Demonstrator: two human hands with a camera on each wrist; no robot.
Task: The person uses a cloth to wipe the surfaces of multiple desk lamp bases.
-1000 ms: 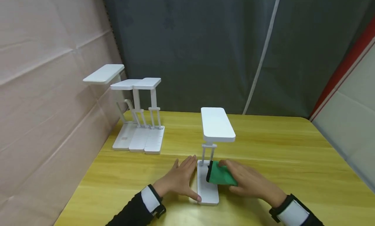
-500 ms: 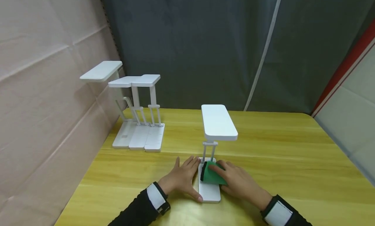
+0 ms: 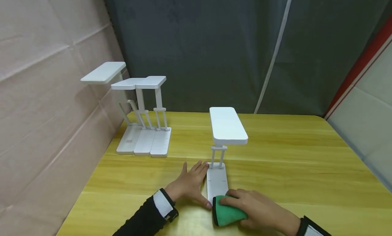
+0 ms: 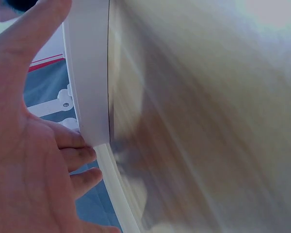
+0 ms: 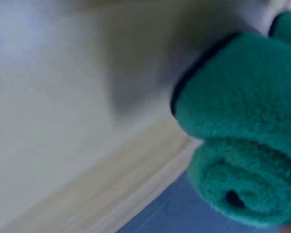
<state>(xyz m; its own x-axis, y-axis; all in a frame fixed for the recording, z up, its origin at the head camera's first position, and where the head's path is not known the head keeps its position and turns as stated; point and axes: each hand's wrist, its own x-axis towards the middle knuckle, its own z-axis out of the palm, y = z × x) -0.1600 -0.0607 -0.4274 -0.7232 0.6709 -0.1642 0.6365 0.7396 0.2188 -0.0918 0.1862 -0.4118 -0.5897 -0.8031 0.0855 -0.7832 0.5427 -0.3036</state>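
A white folding phone stand [image 3: 216, 178] stands upright on the table, its tilted top plate [image 3: 228, 125] raised on a hinged post. My left hand [image 3: 191, 185] lies along the left side of its base, fingers spread and straight. The thumb rests at the near left corner and the fingertips touch the far end; the left wrist view shows both against the base's edge [image 4: 89, 73]. My right hand [image 3: 255, 208] grips a folded green cloth [image 3: 228, 210] with black trim over the near end of the base. In the right wrist view the fuzzy cloth [image 5: 242, 92] hides most of that hand.
Three similar white stands [image 3: 144, 140] stand side by side at the back left, near a pale fabric wall [image 3: 55, 110]. A dark grey curtain [image 3: 190, 52] hangs behind the wooden table [image 3: 291, 154]. A white and red panel [image 3: 370, 103] borders the right side.
My right hand first moved the cloth left over the base, then drew it toward me to the near end, baring the base's middle. My left hand has stayed at the base's left edge.
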